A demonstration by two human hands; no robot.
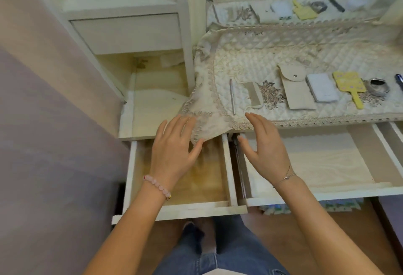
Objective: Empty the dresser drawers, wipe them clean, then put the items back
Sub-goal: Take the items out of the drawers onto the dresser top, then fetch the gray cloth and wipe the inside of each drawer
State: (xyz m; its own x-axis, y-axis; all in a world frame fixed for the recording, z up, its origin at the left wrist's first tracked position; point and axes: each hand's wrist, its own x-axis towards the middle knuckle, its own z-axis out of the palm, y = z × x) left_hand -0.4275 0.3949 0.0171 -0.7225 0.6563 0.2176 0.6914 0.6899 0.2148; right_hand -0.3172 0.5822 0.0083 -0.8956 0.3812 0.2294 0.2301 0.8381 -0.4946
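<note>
Two dresser drawers stand pulled out with nothing in them: a small left drawer with a stained wooden bottom and a wide right drawer with a pale liner. A quilted, lace-edged cloth covers the dresser top. My left hand pinches its hanging lace corner above the left drawer, thumb under the lace. My right hand hovers with straight fingers over the left end of the right drawer, holding nothing. On the cloth lie a metal stick, a comb, a beige pouch, a white power bank and a yellow hand mirror.
A silver bangle and a dark pen lie at the right edge. A third drawer is partly open at far right. The left cabinet has a closed drawer above an open shelf. A mirror behind reflects the items.
</note>
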